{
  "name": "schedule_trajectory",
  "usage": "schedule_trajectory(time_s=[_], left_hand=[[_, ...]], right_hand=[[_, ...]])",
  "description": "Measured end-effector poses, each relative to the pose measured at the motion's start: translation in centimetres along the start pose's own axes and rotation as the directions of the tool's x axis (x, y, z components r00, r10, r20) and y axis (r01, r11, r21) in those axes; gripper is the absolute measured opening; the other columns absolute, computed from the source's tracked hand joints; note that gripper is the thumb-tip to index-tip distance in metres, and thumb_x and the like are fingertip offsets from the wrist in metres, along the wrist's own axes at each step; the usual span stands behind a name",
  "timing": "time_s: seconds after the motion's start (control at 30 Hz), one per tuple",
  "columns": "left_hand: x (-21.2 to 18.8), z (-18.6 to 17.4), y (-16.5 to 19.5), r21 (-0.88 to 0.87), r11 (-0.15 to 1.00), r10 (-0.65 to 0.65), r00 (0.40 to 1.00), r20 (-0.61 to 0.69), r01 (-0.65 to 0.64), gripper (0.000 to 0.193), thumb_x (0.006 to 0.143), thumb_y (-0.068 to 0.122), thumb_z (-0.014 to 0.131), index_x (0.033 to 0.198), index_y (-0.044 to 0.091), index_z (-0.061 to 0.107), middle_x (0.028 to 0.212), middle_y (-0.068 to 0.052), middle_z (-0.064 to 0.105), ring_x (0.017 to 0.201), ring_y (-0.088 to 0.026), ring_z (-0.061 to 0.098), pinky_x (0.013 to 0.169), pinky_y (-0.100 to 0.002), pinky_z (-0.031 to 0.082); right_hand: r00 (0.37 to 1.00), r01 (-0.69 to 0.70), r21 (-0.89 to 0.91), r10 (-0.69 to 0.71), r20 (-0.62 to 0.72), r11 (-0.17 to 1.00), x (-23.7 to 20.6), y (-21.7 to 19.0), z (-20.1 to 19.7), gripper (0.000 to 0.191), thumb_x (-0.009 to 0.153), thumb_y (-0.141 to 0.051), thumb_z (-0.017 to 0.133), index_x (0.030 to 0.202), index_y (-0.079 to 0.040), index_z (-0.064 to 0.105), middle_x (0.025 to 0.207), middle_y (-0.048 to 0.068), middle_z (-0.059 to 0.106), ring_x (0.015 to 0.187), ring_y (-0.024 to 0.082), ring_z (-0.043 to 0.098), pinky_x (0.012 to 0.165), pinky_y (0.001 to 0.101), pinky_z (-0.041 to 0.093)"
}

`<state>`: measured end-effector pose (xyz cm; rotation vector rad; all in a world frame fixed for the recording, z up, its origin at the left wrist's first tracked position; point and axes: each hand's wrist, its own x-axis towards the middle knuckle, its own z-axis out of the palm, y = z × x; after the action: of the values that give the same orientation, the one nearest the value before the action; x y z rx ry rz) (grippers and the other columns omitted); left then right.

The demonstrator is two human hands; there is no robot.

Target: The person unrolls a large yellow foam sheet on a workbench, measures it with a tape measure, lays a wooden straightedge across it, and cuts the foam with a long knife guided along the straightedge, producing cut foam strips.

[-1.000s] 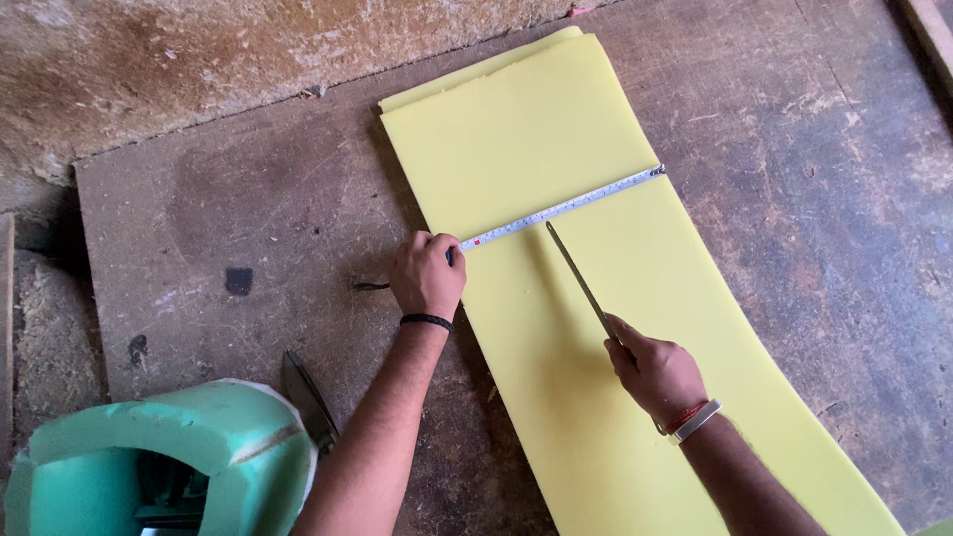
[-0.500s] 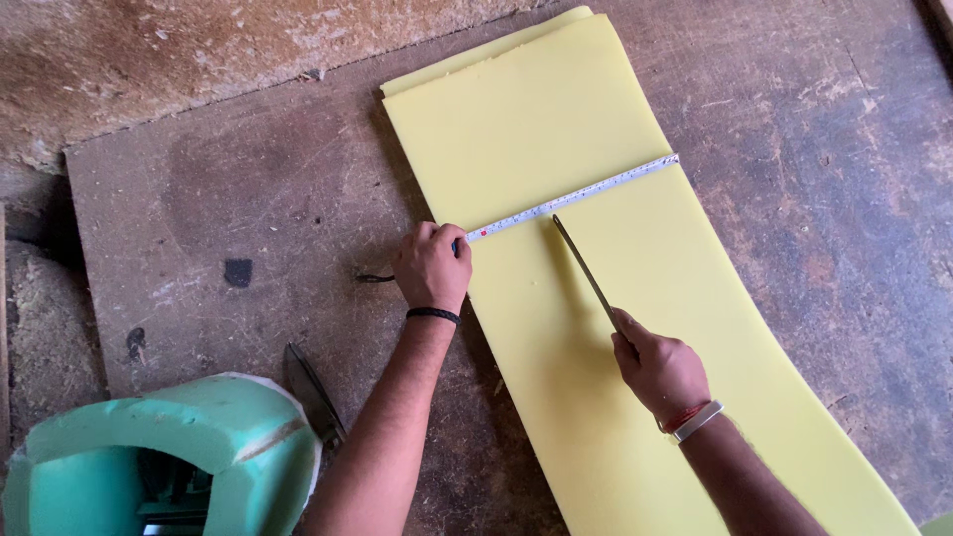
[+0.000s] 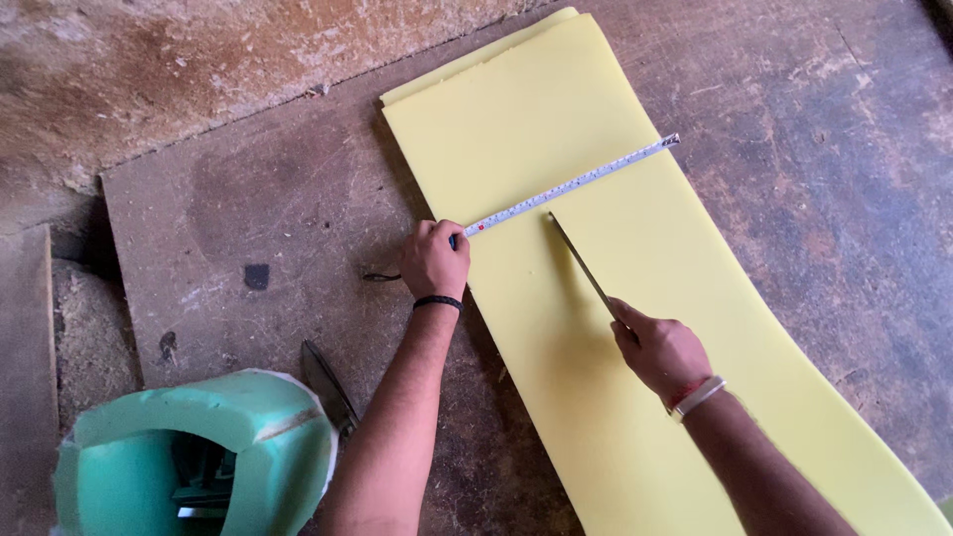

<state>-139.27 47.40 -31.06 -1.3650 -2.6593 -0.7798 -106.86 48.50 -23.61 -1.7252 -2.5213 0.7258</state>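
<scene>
Tape (image 3: pixel 571 185) lies across the yellow foam (image 3: pixel 635 328) on the board, my left hand (image 3: pixel 435 260) closed on its case at the left edge, right hand (image 3: pixel 663 349) gripping the blade (image 3: pixel 581 264), tip just below the tape; no cut visible yet.

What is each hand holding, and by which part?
Left hand holds the tape measure at its case end; right hand grips the long blade by its handle end.

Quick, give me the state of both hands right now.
Left hand: closed, holding the tape measure at the edge of the yellow foam sheet.
Right hand: closed, holding a long thin blade.
</scene>
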Motion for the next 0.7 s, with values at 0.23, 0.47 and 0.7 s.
schedule_trajectory(time_s=[0.23, 0.47, 0.7], left_hand=[[-1.0, -2.4, 0.1, -0.243, 0.959, -0.121, 0.988, 0.100, 0.142, 0.010, 0.087, 0.024, 0.079, 0.097, 0.020, 0.079, 0.103, -0.002, 0.070, 0.094, -0.023, 0.069, 0.077, -0.037, 0.058], [-11.0, -4.2, 7.8, -0.314, 0.949, 0.000, 0.999, 0.046, 0.015, 0.015, 0.087, 0.024, 0.080, 0.100, 0.017, 0.081, 0.099, -0.006, 0.072, 0.088, -0.023, 0.070, 0.079, -0.037, 0.058], [-24.0, -5.5, 19.5, -0.254, 0.940, -0.181, 0.963, 0.199, 0.229, 0.022, 0.088, 0.029, 0.081, 0.105, 0.015, 0.078, 0.093, -0.007, 0.074, 0.083, -0.020, 0.071, 0.075, -0.034, 0.057]], right_hand=[[0.957, -0.224, 0.652, 0.291, 0.006, 0.724, -8.0, 12.7, -6.0, 0.035, 0.095, -0.011, 0.057, 0.128, -0.003, 0.053, 0.096, 0.005, 0.078, 0.075, 0.014, 0.076, 0.062, 0.0327, 0.060], [0.793, -0.476, 0.345, 0.564, -0.229, 0.809, -11.3, 33.6, -11.4, 0.038, 0.088, -0.032, 0.077, 0.116, -0.007, 0.073, 0.090, 0.018, 0.075, 0.081, 0.030, 0.071, 0.075, 0.0455, 0.054], [0.754, -0.566, -0.028, 0.504, -0.421, 0.824, -9.4, 60.0, -17.9, 0.041, 0.092, -0.043, 0.075, 0.116, -0.010, 0.078, 0.112, 0.022, 0.071, 0.102, 0.042, 0.069, 0.086, 0.0514, 0.055]])
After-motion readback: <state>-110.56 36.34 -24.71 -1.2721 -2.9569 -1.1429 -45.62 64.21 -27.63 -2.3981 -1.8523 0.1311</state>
